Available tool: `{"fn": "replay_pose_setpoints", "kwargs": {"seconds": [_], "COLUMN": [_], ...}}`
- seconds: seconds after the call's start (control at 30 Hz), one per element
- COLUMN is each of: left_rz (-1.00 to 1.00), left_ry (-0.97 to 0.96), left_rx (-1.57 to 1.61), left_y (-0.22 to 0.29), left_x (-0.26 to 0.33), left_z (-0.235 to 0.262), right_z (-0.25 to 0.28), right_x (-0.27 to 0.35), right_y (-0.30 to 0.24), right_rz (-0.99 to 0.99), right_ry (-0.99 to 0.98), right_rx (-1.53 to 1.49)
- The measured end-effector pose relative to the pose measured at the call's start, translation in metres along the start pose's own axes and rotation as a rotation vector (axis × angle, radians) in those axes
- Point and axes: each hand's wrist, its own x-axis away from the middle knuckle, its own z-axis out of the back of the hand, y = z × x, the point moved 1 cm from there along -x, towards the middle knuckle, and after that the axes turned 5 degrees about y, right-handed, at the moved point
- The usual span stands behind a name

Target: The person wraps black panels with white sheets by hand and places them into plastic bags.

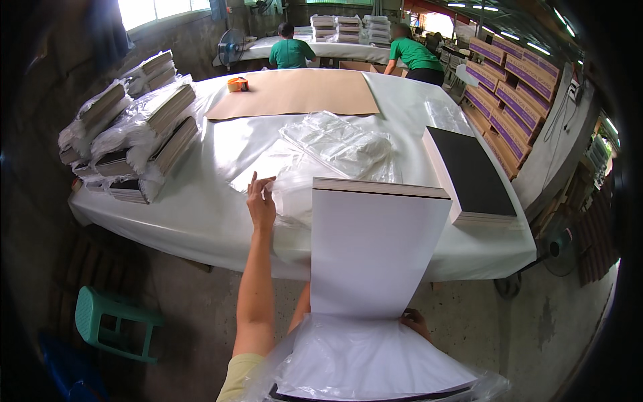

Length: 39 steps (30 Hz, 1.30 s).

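By near edge of tabletop (167, 214): white boards (375, 251), partly bagged
Left hand (261, 201): bent fingers touch clear plastic (293, 194)
Right hand (416, 323): at boards' side
Both grips: cannot tell

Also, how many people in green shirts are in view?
2: one person right of the blue fan, and a second person bending farther right, both beyond the near white-covered table. Others may be hidden.
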Motion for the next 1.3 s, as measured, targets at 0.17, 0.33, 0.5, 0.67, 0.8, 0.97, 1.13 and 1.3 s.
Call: {"fn": "replay_pose_setpoints", "kwargs": {"seconds": [0.17,0.33,0.5,0.67,0.8,0.97,1.13,1.3], "left_rz": [-0.011,-0.004,-0.162,-0.308,-0.529,-0.417,-0.04,0.186], "left_ry": [0.135,0.155,0.174,0.383,0.584,-0.265,-1.03,-1.13], "left_rx": [0.086,0.16,0.126,0.093,0.203,0.871,0.491,0.574], "left_y": [0.011,0.033,0.069,0.13,0.18,0.237,0.254,0.239], "left_x": [-0.001,-0.016,-0.071,-0.131,-0.124,-0.035,0.084,0.12], "left_z": [0.001,0.004,0.006,0.039,0.097,0.139,0.045,0.013], "right_z": [-0.002,-0.001,0.003,0.0,0.001,0.026,0.07,0.037], "right_x": [0.003,-0.001,0.0,-0.002,0.0,0.002,0.005,0.056], "right_y": [0.001,0.0,-0.005,-0.006,0.001,-0.024,-0.101,-0.229], "right_rz": [0.046,0.031,-0.009,0.0,-0.007,-0.116,0.353,0.849], "right_ry": [0.031,0.045,0.018,0.005,0.015,-0.048,0.079,-0.309], "right_rx": [-0.037,0.0,-0.027,-0.046,-0.013,-0.068,-0.275,-0.143]}}
